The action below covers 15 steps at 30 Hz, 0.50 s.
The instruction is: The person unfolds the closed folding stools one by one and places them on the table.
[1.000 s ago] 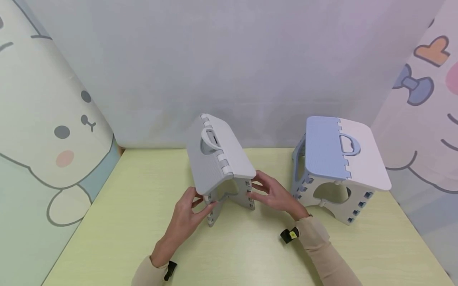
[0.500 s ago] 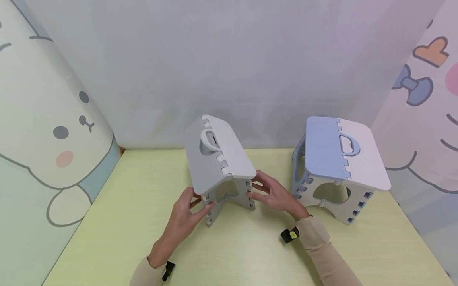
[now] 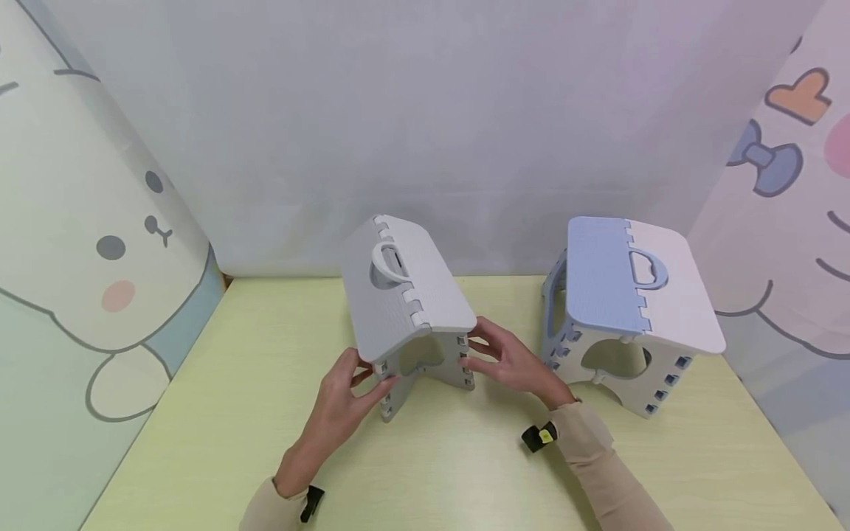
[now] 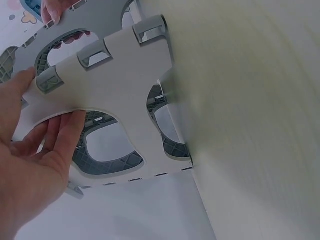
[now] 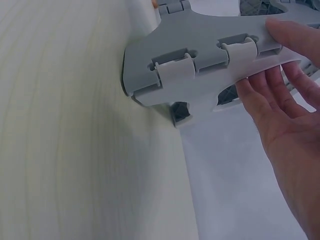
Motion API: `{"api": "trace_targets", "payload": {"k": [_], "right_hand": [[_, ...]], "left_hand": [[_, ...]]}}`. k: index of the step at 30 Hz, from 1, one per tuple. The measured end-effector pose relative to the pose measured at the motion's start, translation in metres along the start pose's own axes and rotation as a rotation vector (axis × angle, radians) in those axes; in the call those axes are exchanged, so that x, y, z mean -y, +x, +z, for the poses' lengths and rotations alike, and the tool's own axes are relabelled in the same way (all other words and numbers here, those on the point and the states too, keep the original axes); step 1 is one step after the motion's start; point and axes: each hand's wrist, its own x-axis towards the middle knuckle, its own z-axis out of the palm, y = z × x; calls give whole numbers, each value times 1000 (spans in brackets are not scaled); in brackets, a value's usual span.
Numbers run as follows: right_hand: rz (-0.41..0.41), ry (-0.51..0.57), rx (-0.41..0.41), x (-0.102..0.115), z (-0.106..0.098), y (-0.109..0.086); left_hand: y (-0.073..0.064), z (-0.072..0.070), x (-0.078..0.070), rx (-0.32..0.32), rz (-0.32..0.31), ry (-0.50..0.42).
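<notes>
A grey and white folding stool (image 3: 438,276) stands half-folded in the middle of the table, its hinged seat peaked like a roof and its loop handle raised along the ridge. My left hand (image 3: 341,402) grips its near left leg panel, thumb on the front edge; in the left wrist view the fingers (image 4: 70,135) hook into the side panel's cutout. My right hand (image 3: 508,361) holds the near right leg panel, thumb over the hinged edge, with fingers (image 5: 255,95) tucked through the panel opening in the right wrist view.
A blue and white folding stool (image 3: 600,276) stands unfolded to the right, close to my right forearm. The pale yellow-green table (image 3: 279,317) ends at a grey-white backdrop (image 3: 425,133). Panels with cartoon drawings flank both sides.
The grey stool's left half and my left hand have shifted very slightly left, the seat spreading a touch wider. My right hand and the blue stool have stayed put.
</notes>
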Motion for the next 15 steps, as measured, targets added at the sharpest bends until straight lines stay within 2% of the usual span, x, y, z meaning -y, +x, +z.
{"api": "trace_targets", "payload": {"k": [15], "right_hand": [[5, 14, 0, 3, -2, 1]], "left_hand": [[2, -2, -2, -3, 14, 8]]}}
